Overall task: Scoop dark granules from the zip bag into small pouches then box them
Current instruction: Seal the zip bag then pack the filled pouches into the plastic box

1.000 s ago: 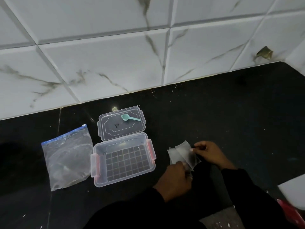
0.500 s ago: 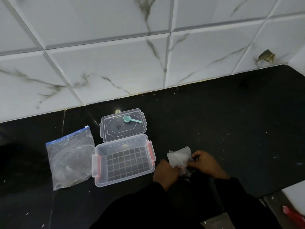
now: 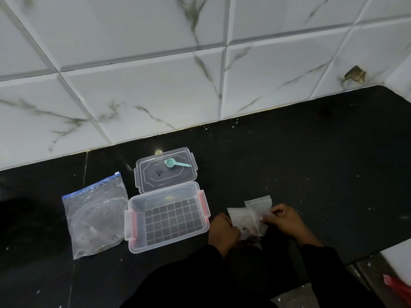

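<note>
Small translucent white pouches (image 3: 251, 213) are held low over the black counter, right of the box. My left hand (image 3: 223, 232) grips their lower left corner and my right hand (image 3: 283, 221) pinches their right edge. Some dark granules show at the pouches' bottom between my hands. The clear plastic box (image 3: 133, 221) with red latches stands open. Its lid (image 3: 164, 174) lies flat behind it with a teal scoop (image 3: 172, 163) on top. The zip bag (image 3: 95, 216) with a blue seal lies flat to the left of the box.
A white marble-tile wall (image 3: 155, 85) runs along the back of the black counter (image 3: 311, 163). The counter's front edge drops off at lower right, where a white surface (image 3: 398, 256) and a red object (image 3: 398, 285) show.
Both hands with the pouches have drawn closer together and slightly nearer to me. The pouches now hang lower between my hands. The camera view has shifted a little.
</note>
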Demonstrator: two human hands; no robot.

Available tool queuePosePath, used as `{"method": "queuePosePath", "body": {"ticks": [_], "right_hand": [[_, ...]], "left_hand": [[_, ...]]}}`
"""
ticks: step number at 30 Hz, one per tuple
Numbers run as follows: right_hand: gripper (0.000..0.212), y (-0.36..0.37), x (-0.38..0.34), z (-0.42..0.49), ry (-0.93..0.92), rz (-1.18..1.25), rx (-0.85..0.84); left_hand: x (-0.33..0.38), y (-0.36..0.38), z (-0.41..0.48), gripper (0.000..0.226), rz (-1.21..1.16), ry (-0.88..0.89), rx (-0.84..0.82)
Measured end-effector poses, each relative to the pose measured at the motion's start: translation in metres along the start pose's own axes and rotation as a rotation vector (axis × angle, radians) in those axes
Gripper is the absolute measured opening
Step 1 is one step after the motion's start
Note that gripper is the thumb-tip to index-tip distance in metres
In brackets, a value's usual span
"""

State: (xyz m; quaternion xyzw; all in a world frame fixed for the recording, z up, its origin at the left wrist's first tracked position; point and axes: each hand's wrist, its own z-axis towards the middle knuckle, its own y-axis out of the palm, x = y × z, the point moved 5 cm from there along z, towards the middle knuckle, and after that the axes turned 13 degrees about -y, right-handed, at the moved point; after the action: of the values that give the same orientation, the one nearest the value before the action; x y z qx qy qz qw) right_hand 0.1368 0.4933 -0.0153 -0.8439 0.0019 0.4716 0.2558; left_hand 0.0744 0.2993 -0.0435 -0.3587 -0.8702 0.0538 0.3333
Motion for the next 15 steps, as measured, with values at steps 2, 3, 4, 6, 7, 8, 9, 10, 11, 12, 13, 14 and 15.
{"method": "queuePosePath", "body": {"ticks": [2, 3, 4, 6, 7, 8, 9, 10, 11, 12, 13, 14, 15], "right_hand": [[0.03, -0.004, -0.001, -0.006, 0.018, 0.115, 0.0], [0.027, -0.005, -0.002, -0.009, 0.03, 0.187, -0.006], [0.025, -0.006, -0.003, -0.012, 0.038, 0.251, -0.014], [0.019, -0.007, -0.008, -0.017, 0.025, 0.319, -0.018], [0.017, -0.009, -0.011, -0.019, 0.011, 0.334, -0.007], [0.015, -0.01, -0.014, -0.021, -0.001, 0.349, 0.009], [0.012, -0.012, -0.018, -0.023, -0.01, 0.372, 0.028], [0.011, -0.013, -0.021, -0.024, -0.019, 0.401, 0.042], [0.011, -0.015, -0.022, -0.024, -0.028, 0.43, 0.052], [0.013, -0.016, -0.025, -0.024, -0.04, 0.453, 0.054], [0.018, -0.018, -0.026, -0.023, -0.05, 0.466, 0.057], [0.023, -0.02, -0.027, -0.023, -0.055, 0.476, 0.061], [0.026, -0.023, -0.028, -0.022, -0.058, 0.49, 0.069]], "left_hand": [[-0.002, 0.006, 0.005, 0.026, -0.005, -0.015, -0.049], [0.002, 0.005, 0.002, 0.033, 0.008, 0.0, -0.059], [0.006, 0.005, -0.003, 0.04, 0.028, 0.011, -0.06], [0.013, 0.001, -0.012, 0.036, 0.047, 0.041, -0.06], [0.018, 0.0, -0.019, 0.028, 0.069, 0.064, -0.054], [0.021, -0.001, -0.024, 0.02, 0.092, 0.087, -0.051], [0.024, -0.002, -0.028, 0.015, 0.119, 0.114, -0.054], [0.026, -0.003, -0.034, 0.015, 0.158, 0.159, -0.05], [0.031, -0.003, -0.041, 0.019, 0.219, 0.224, -0.04], [0.035, -0.004, -0.049, 0.022, 0.282, 0.295, -0.033], [0.039, -0.006, -0.058, 0.025, 0.343, 0.358, -0.007], [0.042, -0.008, -0.065, 0.026, 0.376, 0.397, 0.024], [0.045, -0.011, -0.072, 0.025, 0.368, 0.434, 0.056]]}}
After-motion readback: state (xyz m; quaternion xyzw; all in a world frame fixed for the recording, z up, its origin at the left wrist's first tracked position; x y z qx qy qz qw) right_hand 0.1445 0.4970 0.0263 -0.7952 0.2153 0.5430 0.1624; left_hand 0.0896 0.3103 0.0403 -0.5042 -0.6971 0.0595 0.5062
